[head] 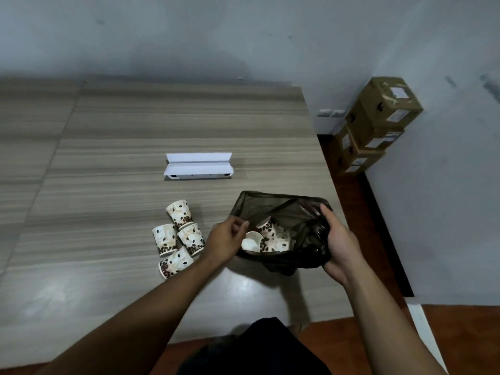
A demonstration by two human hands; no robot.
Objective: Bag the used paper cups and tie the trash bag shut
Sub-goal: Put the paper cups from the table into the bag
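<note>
Bagging is judged half done: the bag [286, 212], on the desk [121, 147], is gripped at its rim by the right hand [342, 239], the left hand [226, 240] is curled at the opposite edge (grip unclear), and four cups [164, 238] beside it need fetching next.

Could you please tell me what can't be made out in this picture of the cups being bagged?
Head view:
Cup count inside the trash bag: dark folds cover all but a few.
Whether the left hand pinches the bag's rim: its curled fingers hide the contact.
Labels on the cardboard boxes: too small, blurred.
Left end of the table: cut off by the frame edge.
</note>
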